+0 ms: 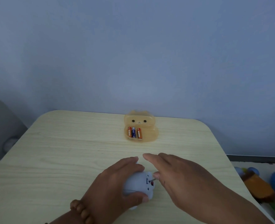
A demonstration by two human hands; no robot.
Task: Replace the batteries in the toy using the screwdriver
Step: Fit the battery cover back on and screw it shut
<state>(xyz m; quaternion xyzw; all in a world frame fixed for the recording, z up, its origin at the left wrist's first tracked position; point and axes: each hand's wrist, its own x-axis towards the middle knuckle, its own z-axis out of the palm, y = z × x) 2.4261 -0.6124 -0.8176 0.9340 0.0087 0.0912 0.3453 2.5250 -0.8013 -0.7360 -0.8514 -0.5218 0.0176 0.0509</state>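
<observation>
Grey-blue toy [137, 185]: it lies near the front edge of the wooden table [69, 143], with its underside turned to the right.
Left hand [117, 180]: you close it around the toy and hold it firm.
Right hand [173, 177]: you pinch the screwdriver [153, 179]; only its thin metal shaft shows, with the tip at the battery cover.
Batteries [134, 132]: three wait in the orange bear tray [149, 133], well apart.
Progress: early, I think. The screw work is in hand; the battery change and the closing are left.
</observation>
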